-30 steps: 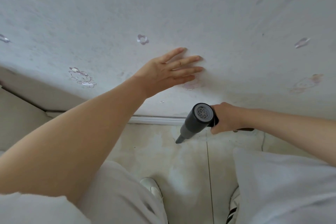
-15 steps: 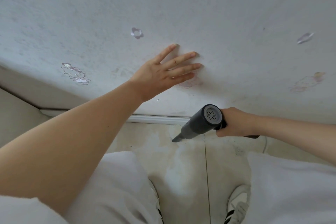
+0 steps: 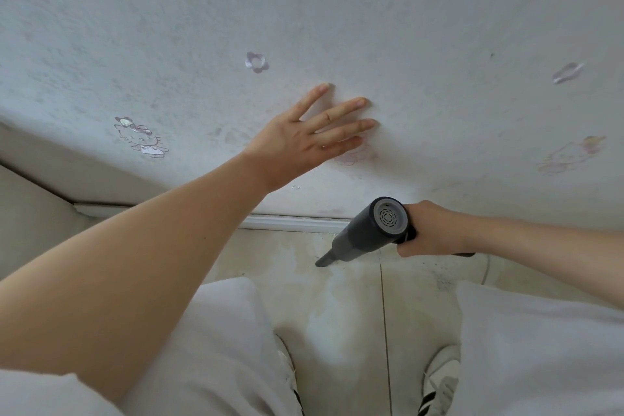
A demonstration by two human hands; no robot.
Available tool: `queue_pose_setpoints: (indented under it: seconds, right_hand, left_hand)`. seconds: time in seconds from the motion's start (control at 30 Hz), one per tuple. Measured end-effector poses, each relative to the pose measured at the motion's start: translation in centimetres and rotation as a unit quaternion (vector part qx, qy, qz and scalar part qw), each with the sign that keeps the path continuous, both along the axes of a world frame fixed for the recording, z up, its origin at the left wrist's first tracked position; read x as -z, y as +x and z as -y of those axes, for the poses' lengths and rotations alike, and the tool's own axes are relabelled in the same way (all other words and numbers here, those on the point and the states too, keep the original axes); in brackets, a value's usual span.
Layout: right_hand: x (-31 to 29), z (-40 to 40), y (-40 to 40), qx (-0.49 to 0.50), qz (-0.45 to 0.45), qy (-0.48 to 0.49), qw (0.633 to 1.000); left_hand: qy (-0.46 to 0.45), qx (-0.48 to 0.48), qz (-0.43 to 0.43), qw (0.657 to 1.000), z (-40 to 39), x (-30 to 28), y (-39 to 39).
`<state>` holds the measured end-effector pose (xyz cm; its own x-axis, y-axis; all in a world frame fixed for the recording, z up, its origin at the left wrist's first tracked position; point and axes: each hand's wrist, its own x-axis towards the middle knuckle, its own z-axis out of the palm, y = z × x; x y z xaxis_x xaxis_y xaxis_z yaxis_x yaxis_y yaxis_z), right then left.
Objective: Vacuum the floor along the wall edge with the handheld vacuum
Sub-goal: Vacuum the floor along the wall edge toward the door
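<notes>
Sticker: a cartoon cat sticker (image 3: 141,140) sits on the wall (image 3: 371,10) at about 9 o'clock from my left hand.
Left hand: my left hand (image 3: 304,135) lies flat on the wall at about 11 o'clock from the vacuum, fingers (image 3: 341,108) straight and spread, holding nothing; I judge it is propping me up while I bend.
Skirting: the white skirting strip (image 3: 290,223) runs along the foot of the wall, between my left forearm and the vacuum.
Vacuum: the dark grey handheld vacuum (image 3: 368,233) slants down toward 8 o'clock, its vented rear end facing me.
Nozzle: the narrow nozzle (image 3: 325,260) points at the tiled floor (image 3: 337,314) just beside the skirting; whether it touches the tile I cannot tell.
Right hand: my right hand (image 3: 430,230) is wrapped round the vacuum's handle, fingers curled tight, at 3 o'clock from the vacuum body.
Shoes: my two shoes (image 3: 442,378) show at 6 o'clock, between my pale trouser legs.
Progress: I judge the edge pass is mid-way; the stained tile by the nozzle looks free of loose dirt, while dark specks (image 3: 442,284) lie on the floor below my right hand, so that stretch is left, as is the edge hidden behind my left arm.
</notes>
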<state>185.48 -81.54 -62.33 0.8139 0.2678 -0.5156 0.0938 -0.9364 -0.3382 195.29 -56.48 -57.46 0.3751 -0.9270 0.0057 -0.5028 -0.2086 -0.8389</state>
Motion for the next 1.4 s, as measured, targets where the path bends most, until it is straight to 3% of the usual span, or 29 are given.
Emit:
queue_pose_setpoints:
  seconds: [0.87, 1.4]
  right_hand:
    - [-0.1, -1.9, 0.0, 0.005, -0.016, 0.002, 1.000]
    - [0.1, -0.4, 0.3, 0.026, 0.021, 0.036, 0.999]
  left_hand:
    - [-0.010, 0.013, 0.014, 1.000, 0.0, 0.4, 0.3]
    - [-0.035, 0.029, 0.009, 0.999, -0.1, 0.4, 0.7]
